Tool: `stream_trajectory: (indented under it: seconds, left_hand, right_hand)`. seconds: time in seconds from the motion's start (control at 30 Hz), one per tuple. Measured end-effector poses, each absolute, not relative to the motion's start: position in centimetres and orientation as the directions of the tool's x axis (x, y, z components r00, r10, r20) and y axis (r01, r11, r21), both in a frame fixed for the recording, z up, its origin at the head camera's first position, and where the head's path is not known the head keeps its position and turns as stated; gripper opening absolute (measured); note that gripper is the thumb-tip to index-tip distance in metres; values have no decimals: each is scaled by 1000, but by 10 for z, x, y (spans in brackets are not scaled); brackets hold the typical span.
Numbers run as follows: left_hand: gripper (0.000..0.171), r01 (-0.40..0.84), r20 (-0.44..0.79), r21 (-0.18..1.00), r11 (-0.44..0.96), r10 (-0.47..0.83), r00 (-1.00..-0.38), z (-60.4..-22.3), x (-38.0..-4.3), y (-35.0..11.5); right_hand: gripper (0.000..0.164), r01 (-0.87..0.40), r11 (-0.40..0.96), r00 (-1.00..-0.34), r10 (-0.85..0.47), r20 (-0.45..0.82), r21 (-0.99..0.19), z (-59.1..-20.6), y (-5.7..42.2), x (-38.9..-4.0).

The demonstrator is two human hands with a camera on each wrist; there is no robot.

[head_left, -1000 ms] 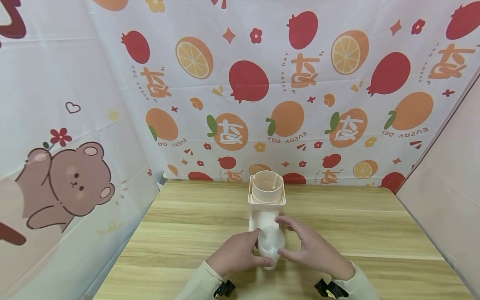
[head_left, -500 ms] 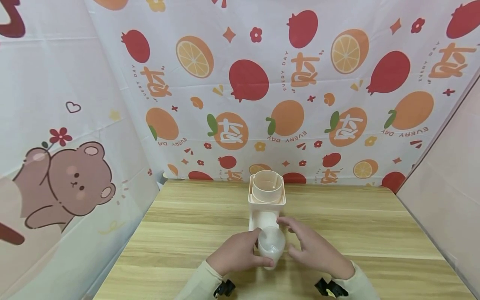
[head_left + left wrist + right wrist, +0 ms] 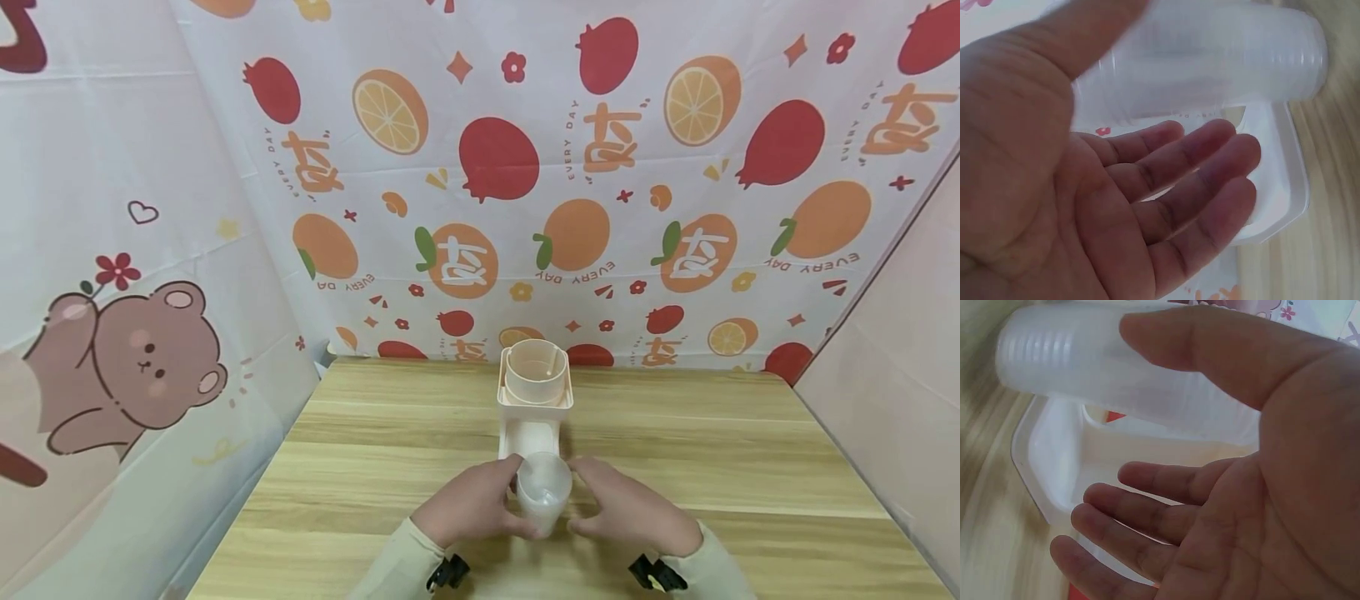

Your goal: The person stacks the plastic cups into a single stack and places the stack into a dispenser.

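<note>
A translucent plastic cup, ribbed near its narrow end, stands wide mouth up between my two hands. My left hand is at the cup's left side, fingers loosely extended and slightly parted, thumb overlapping its lower part in the head view. On the other side, my right hand has its fingers spread and lightly bent; its thumb crosses in front of the cup in the right wrist view. Just behind the cup is a pale cream plastic holder with a round, open-topped tube in its square upper part.
The wood-grain table extends to both sides of the holder. A fruit-print cloth hangs behind it, and a cloth with a bear hangs at the left.
My right thumb has come off the cup, and the right hand has shifted, its forefinger now nearer the cup's rim. The left thumb has moved slightly. The cup stays in about the same place.
</note>
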State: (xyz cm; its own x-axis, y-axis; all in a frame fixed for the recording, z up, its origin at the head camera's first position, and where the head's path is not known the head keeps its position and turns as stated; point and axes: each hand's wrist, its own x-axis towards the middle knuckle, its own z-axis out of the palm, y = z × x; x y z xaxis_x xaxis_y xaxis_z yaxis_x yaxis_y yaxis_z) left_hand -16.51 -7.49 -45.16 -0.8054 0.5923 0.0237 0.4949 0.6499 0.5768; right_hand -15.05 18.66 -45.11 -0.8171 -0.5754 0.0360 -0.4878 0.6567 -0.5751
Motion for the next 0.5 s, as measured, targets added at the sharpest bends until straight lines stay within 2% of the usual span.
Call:
stream_trajectory:
  seconds: [0.2,0.5]
  left_hand:
    - [50,571,64,457,682,615,-786,-451,-166,-78]
    - [48,558,49,476,680,613,-789,-448,-165,-78]
  right_hand:
    - [66,-521,623,-787,-615,45,-584,-458,183,-155]
    - [57,-514,638,-805,-590,66,-573,-459,177,-154]
